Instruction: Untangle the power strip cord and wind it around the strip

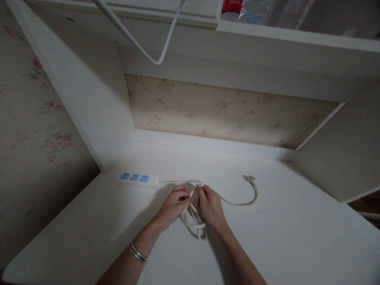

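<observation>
A white power strip (pixel 152 181) with blue sockets lies on the desk to the left of my hands. From its right end runs a cream power cord (pixel 192 225), bunched in loops between and below my hands. My left hand (pixel 175 204) pinches the cord at the left of the bundle. Close beside it, my right hand (pixel 210 204) has its fingers closed on the cord at the top of the loops. The cord's free end curves off to the right and ends in a plug (pixel 251 179) lying on the desk. Parts of the loops are hidden behind my fingers.
The white desk (pixel 297 237) is bounded by a left side panel (pixel 89 95) and a right panel (pixel 344 158). Overhead, a shelf (pixel 282 47) carries plastic bottles (pixel 257 11). A thick white cable (pixel 158 61) hangs down from above.
</observation>
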`<state>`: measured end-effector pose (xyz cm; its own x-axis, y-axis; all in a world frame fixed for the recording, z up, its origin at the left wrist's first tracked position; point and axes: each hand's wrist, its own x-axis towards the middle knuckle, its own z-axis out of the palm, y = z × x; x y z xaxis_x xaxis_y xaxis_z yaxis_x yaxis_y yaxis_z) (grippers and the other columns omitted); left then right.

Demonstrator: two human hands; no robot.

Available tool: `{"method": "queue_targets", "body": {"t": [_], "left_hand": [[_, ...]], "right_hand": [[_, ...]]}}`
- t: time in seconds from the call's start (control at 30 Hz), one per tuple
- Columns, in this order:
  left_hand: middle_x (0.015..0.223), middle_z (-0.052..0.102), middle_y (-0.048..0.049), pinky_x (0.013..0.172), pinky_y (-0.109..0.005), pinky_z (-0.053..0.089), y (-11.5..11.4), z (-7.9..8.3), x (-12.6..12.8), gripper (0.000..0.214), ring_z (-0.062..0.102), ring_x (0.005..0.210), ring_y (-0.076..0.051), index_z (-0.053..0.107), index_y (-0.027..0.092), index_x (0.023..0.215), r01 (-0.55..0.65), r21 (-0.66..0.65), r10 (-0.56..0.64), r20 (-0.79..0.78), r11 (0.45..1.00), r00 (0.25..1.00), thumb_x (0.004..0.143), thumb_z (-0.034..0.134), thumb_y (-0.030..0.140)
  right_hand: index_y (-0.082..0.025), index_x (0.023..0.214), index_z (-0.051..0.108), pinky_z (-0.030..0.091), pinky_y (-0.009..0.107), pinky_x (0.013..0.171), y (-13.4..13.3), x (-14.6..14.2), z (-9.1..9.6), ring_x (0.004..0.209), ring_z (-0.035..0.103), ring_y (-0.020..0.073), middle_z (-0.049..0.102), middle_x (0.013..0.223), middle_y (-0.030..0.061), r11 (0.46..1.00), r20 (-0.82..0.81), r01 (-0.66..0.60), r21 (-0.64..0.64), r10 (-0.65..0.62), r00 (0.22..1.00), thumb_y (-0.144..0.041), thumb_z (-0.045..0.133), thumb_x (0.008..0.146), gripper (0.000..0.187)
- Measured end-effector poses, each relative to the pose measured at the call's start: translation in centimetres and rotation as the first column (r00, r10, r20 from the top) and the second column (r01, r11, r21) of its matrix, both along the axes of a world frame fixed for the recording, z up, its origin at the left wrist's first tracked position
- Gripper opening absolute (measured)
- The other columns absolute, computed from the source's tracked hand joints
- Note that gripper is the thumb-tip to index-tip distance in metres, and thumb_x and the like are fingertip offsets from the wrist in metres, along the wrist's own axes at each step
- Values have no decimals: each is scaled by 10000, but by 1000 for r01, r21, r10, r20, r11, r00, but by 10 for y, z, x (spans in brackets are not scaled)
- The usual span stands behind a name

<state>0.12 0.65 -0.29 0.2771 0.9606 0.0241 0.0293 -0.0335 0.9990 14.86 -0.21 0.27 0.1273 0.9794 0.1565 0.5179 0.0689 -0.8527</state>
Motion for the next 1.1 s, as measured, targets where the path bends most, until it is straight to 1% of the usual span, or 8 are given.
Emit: {"method": "queue_targets", "body": {"t": [0.2, 0.33, 0.47, 0.57, 0.7, 0.87, 1.0, 1.1], "left_hand": [[881, 547, -28, 675, -221, 379, -1, 10, -11, 63, 505, 786, -134, 669, 132, 714, -8, -127, 54, 359, 992, 932, 670, 680, 177], [770, 577, 5, 630, -199, 355, 0, 17, -17, 216, 493, 697, -100, 647, 147, 796, -29, -221, 129, 456, 975, 881, 597, 641, 65], [729, 575, 24, 551, -188, 316, -1, 15, -23, 445, 474, 594, -72, 625, 175, 931, 55, -231, 77, 524, 971, 849, 533, 553, -12], [600, 497, 49, 511, -193, 283, -3, 16, -31, 663, 463, 545, -80, 594, 194, 1110, 204, -189, -63, 569, 961, 820, 490, 509, -25], [553, 490, 23, 627, -248, 382, -4, 20, -40, 535, 521, 603, -134, 590, 148, 1174, 352, -146, -174, 661, 925, 730, 640, 570, 121], [527, 519, 8, 707, -265, 406, -1, 15, -37, 189, 570, 650, -136, 683, 145, 755, 188, -182, -28, 642, 965, 766, 828, 618, 307], [875, 674, -29, 756, -240, 414, 2, 12, -36, 218, 613, 822, -138, 717, 163, 904, 58, -250, 115, 624, 967, 773, 691, 757, 184], [840, 651, -1, 675, -220, 405, 0, 18, -38, 359, 559, 655, -77, 693, 177, 1035, 75, -225, 91, 645, 971, 759, 681, 737, 142]], "right_hand": [[-176, 789, 592, 467, 255, 559, 10, 27, -5, 557, 555, 140, 592, 609, -5, 982, -615, 44, -185, -151, 774, -558, 553, 786, 384], [-167, 767, 574, 478, 247, 579, 11, 39, -9, 553, 548, 118, 578, 600, -18, 977, -730, 24, -214, -176, 660, -520, 650, 716, 365], [-165, 730, 584, 489, 273, 639, 16, 46, -16, 620, 573, 146, 613, 661, 13, 966, -604, 196, -171, -260, 753, -505, 595, 736, 340], [-174, 770, 612, 454, 283, 648, 20, 52, -21, 674, 588, 182, 658, 717, 57, 944, -266, 320, -81, -330, 906, -495, 467, 815, 356], [-189, 828, 608, 436, 290, 689, 20, 55, -25, 756, 618, 202, 688, 806, 81, 947, -19, 320, -14, -320, 947, -481, 338, 889, 402], [-182, 807, 597, 451, 286, 595, 21, 57, -31, 622, 618, 194, 675, 727, 79, 950, -32, 308, -55, -310, 950, -508, 324, 890, 434], [-151, 1071, 563, 415, 267, 475, 20, 64, -31, 465, 566, 175, 643, 619, 25, 943, -62, 324, -77, -329, 942, -493, 388, 857, 440], [-173, 1138, 548, 378, 258, 477, 17, 68, -29, 446, 533, 168, 615, 581, -6, 950, 80, 313, 7, -313, 947, -446, 388, 849, 429]]}}
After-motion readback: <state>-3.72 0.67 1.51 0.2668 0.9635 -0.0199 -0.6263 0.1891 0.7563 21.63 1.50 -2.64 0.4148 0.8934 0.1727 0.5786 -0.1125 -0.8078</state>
